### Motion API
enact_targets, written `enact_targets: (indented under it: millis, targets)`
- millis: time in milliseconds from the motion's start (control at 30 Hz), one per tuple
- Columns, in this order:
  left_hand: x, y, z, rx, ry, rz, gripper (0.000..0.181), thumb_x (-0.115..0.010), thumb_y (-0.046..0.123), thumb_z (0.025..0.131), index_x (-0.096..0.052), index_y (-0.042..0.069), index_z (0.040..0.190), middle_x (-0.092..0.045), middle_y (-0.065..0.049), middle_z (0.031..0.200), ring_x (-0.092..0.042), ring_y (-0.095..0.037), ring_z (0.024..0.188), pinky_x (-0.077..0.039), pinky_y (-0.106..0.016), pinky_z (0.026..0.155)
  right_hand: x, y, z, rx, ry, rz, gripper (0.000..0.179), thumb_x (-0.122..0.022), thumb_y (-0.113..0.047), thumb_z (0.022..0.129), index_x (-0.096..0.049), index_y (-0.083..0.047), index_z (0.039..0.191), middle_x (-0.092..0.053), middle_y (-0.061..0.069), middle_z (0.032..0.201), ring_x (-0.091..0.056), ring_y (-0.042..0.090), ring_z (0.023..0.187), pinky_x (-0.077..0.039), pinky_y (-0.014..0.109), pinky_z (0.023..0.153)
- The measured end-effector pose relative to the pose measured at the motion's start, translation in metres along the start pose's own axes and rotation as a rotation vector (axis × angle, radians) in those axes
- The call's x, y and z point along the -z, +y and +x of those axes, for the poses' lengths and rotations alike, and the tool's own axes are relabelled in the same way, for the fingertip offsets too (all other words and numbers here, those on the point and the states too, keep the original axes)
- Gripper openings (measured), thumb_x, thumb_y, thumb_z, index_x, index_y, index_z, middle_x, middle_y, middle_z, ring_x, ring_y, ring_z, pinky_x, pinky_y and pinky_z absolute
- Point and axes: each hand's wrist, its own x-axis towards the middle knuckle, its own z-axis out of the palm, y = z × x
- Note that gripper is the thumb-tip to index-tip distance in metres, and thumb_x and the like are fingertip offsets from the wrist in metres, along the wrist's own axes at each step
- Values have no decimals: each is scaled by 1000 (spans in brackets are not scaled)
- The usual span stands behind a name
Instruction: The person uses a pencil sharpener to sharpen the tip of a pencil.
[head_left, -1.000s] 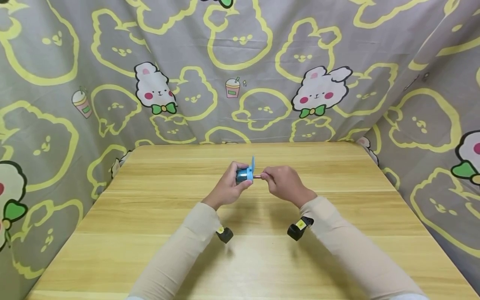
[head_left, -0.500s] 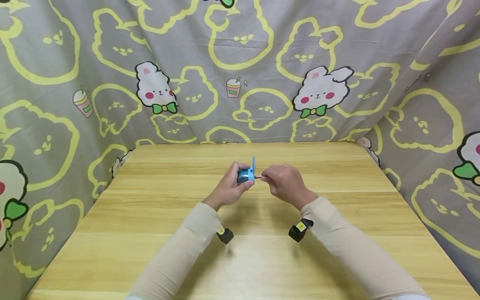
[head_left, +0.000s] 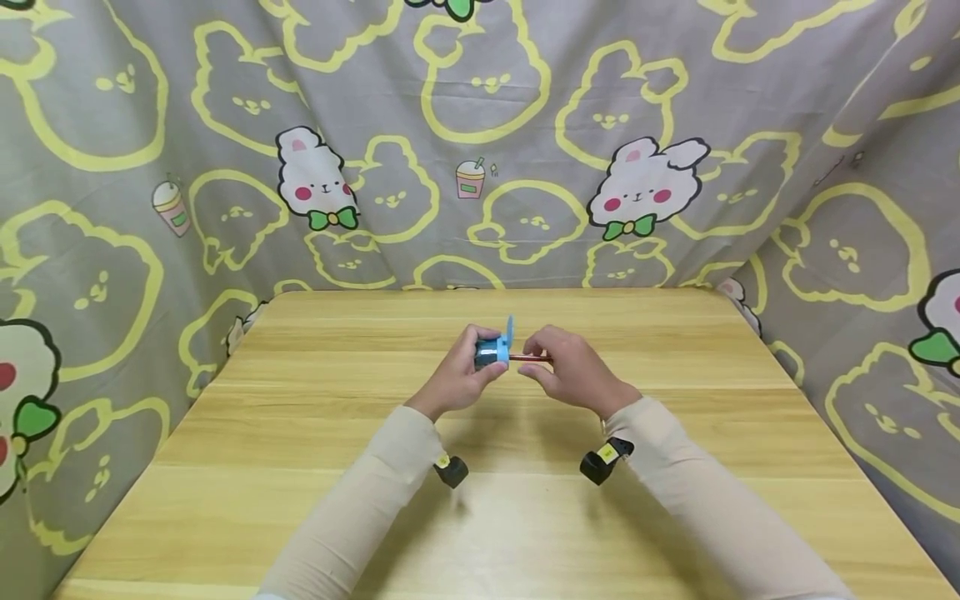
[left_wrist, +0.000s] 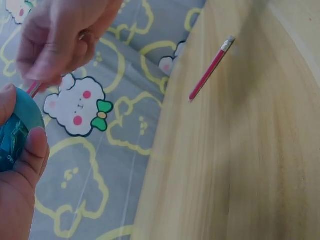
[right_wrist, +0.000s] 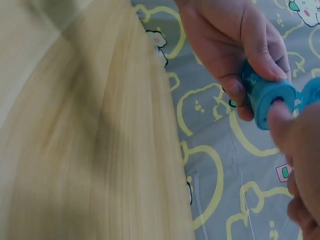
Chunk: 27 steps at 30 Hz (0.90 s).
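My left hand (head_left: 457, 375) grips a blue pencil sharpener (head_left: 491, 352) with a clear shavings body, and its flip lid (head_left: 510, 330) stands up. A red pencil (head_left: 530, 358) has its tip in the sharpener's opening, its shaft pointing right. Curved round that shaft is my right hand (head_left: 573, 371), its thumb below and its fingers above, loosely spaced. In the right wrist view the opening of the sharpener (right_wrist: 272, 100) faces the right thumb (right_wrist: 282, 122). The right hand (left_wrist: 62, 40) looks blurred in the left wrist view.
Another red pencil (left_wrist: 212, 70) with a pale end lies on the wooden table (head_left: 480, 517), seen in the left wrist view. A grey patterned curtain (head_left: 480, 225) hangs beyond the table's far edge and at both sides. Black wrist cameras (head_left: 452, 471) sit below the forearms.
The right hand has loosened from a fist-like grip, its thumb and fingers parting, and more of the pencil's shaft now shows. The left hand and sharpener stay nearly in place.
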Motion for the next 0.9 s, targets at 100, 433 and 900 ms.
enact_targets:
  millis: [100,433,900]
  targets:
    - [1,2,-1,-1,-3,-3,41,-52,4,91,-31,-8,124,-39,-25,121,-47,-29,104,-43,-34,86,0,2,-1,96,72,-38,12,-72,-7,78,-62,-7,84,-56,0,77,-51,8,64,-45,23,55]
    - [-1,6,-2,-41,8,11,40,-52,3,91,-31,-9,123,-41,-25,118,-48,-28,101,-43,-33,85,-1,-4,2,106,103,-286,7,-65,-11,83,-65,-10,76,-60,-3,64,-48,7,46,-37,23,39]
    - [3,8,-3,-2,-10,7,41,-51,4,92,-30,-8,125,-40,-24,120,-47,-29,104,-43,-34,86,3,-2,2,58,25,40,11,-71,-8,79,-62,-7,84,-58,-2,76,-50,8,62,-44,23,54]
